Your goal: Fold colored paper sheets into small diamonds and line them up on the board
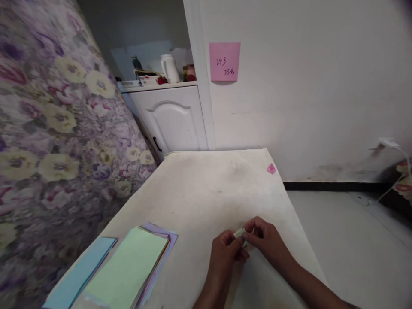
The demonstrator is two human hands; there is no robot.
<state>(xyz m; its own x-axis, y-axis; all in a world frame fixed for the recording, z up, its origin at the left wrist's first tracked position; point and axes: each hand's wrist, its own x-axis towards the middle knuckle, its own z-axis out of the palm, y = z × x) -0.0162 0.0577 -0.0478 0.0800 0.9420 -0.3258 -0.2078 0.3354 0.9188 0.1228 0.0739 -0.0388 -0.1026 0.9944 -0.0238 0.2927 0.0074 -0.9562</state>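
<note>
Between my two hands is a small folded piece of pale green paper (pixel 239 233), held just above the cloth-covered table. My left hand (pixel 227 249) pinches it from the left, thumb on top and fingers curled beneath. From the right, my right hand (pixel 262 236) grips its other edge between thumb and index finger. Most of the paper is covered by my fingers, so its full folded shape is hidden. A small folded pink paper piece (pixel 271 168) lies by the table's far right corner.
Left on the table (pixel 199 193) lie a stack of coloured paper sheets (pixel 131 262), pale green on top, and a blue stack (pixel 85 270). A floral curtain (pixel 64 128) hangs along the left side. Behind stand a white cabinet (pixel 172 120) and a wall with a pink note (pixel 224 61).
</note>
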